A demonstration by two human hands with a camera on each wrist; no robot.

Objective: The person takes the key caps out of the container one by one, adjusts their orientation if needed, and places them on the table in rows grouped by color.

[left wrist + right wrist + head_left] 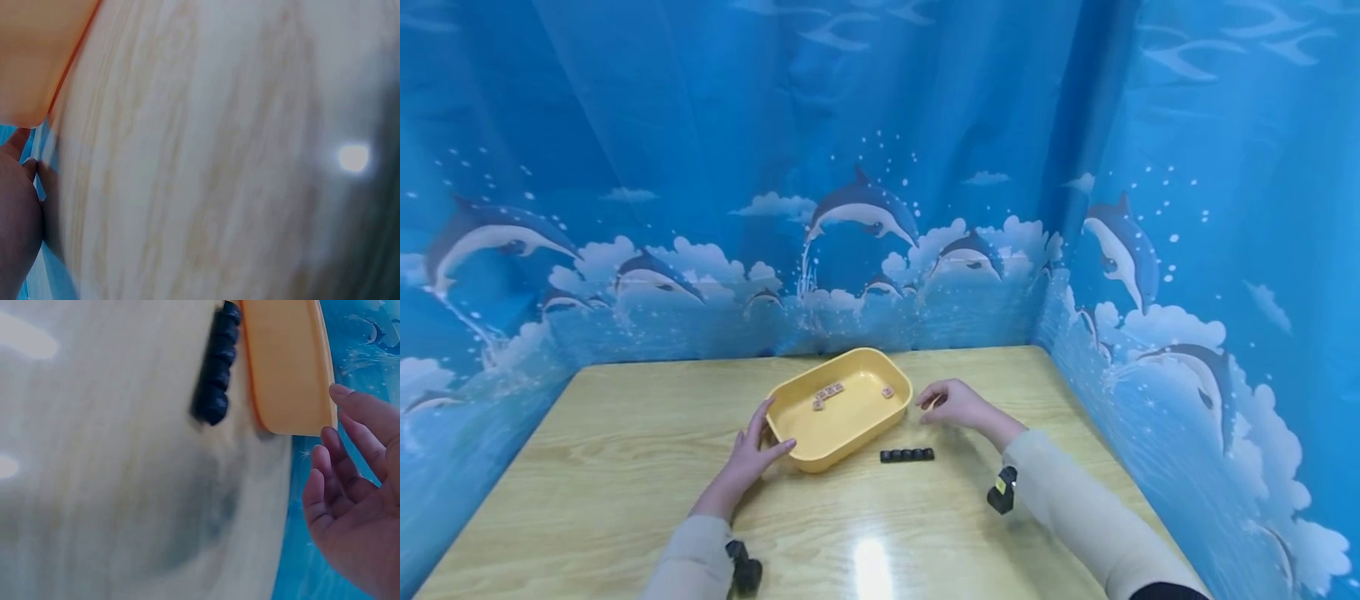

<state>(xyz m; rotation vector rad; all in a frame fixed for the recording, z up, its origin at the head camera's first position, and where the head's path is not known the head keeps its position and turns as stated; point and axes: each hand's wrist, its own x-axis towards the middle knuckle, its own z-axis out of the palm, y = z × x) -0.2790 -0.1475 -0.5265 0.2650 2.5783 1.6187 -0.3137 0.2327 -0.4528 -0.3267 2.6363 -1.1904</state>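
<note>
Touching the left end of one shiny yellow tray with round corners (844, 423), your left hand (745, 458) is spread out, with its thumb by the near rim and its fingers on the far side of that corner. It has no tight squeeze on it. Your right hand (958, 406) is just beside the tray's other end, fingers loosely bent, with nothing in its grip. Inside the tray you have what look like five tiny pale pink blocks (830, 391): three in a slanted line, one close below that line, and one alone near the right end. On the pale wooden table (587, 483), in front of the tray, sit five small black blocks in one straight row (907, 456). You have two light sleeves (1060, 492), and one little black gadget (1002, 490) is near each wrist. Blue cloth with dolphins (700, 167) hangs behind the table.
</note>
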